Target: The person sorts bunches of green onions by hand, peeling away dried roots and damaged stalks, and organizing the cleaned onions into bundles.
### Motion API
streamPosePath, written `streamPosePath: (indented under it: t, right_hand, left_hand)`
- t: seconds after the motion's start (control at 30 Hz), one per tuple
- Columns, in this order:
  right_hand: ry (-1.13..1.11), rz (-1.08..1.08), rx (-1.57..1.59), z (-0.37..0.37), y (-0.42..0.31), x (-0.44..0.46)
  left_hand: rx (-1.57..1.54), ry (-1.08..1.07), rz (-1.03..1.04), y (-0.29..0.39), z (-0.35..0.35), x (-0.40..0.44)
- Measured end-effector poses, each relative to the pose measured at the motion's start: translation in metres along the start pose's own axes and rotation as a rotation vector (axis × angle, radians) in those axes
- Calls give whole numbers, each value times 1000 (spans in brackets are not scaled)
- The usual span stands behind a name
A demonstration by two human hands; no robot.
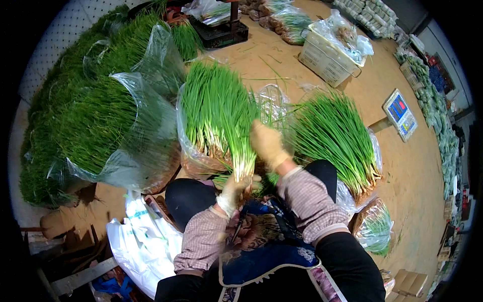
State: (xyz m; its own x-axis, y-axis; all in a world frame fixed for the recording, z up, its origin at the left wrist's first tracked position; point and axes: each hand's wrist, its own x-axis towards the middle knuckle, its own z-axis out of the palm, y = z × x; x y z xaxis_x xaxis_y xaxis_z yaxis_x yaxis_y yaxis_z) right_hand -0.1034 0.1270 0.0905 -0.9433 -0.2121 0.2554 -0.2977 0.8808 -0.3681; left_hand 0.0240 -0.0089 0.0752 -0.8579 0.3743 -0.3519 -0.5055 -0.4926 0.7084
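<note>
The gloved left hand (230,196) curls round the pale root ends of a green onion bunch (243,153), leaves up before the lap; the right hand (269,143) blurs beside it, its grip unclear. A slack hold could spill stems. Beyond, on the tan floor (417,171): a digital scale (401,115), a plastic crate (322,63).

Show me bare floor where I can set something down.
The widest bare floor lies below the scale, right of the right-hand onion pile. A smaller patch separates the black crate from the pale basket. It's crowded on the left with bagged greens, and around the held onion bundle.
</note>
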Motion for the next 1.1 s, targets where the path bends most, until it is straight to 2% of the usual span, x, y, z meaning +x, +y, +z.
streamPosePath:
  t: [0.03,0.1,0.17,0.2,0.27,0.3,0.37,0.43,0.5,0.53,0.6,0.63,0.7,0.73,0.83,0.93,1.03,1.1]
  right_hand:
    - [92,120,-58,-3,15,11]
    - [276,176,3,-24,44,29]
    - [306,351,214,-41,67,51]
    - [310,354,208,-43,75,63]
    - [359,485,676,-40,85,79]
    - [362,486,676,-36,88,79]
    - [85,391,820,-40,64,77]
    - [-207,324,649,-47,34,61]
    - [-415,60,300,-31,25,49]
    - [-417,62,303,-25,23,46]
    - [-667,-64,145,-16,22,42]
    - [-669,-63,148,-16,20,40]
    - [-679,-3,353,-21,18,37]
    - [-680,-2,353,-27,15,38]
    - [-799,52,420,-53,4,41]
    - [-812,-25,371,-63,3,39]
    - [-733,-142,311,-56,4,37]
    - [-544,-284,100,-48,3,29]
  left_hand:
    - [-21,-36,17,-10,-5,-2]
    - [-79,-32,85,-21,-8,-2]
    - [-49,-40,56,-10,0,-10]
    - [-14,-49,31,-5,2,-12]
    - [62,-68,0,-8,-5,-8]
    - [13,-73,4,-12,-5,-8]
    - [-33,-77,6,-14,-4,-7]
    - [-68,-103,-8,-14,-4,-6]
    - [-73,-129,-19,-17,-6,-5]
    - [-78,-153,-28,-19,-7,-5]
    - [21,-132,-38,-21,-8,-3]
    - [119,-116,-44,-19,-5,-3]
    - [47,-109,-38,-14,0,-6]
    - [-26,-104,-29,-12,3,-7]
    - [7,-140,10,-17,0,-6]
    - [95,-146,17,-18,0,-5]
    - [144,-176,34,-21,-4,-2]
    - [135,-189,49,-24,-7,-1]
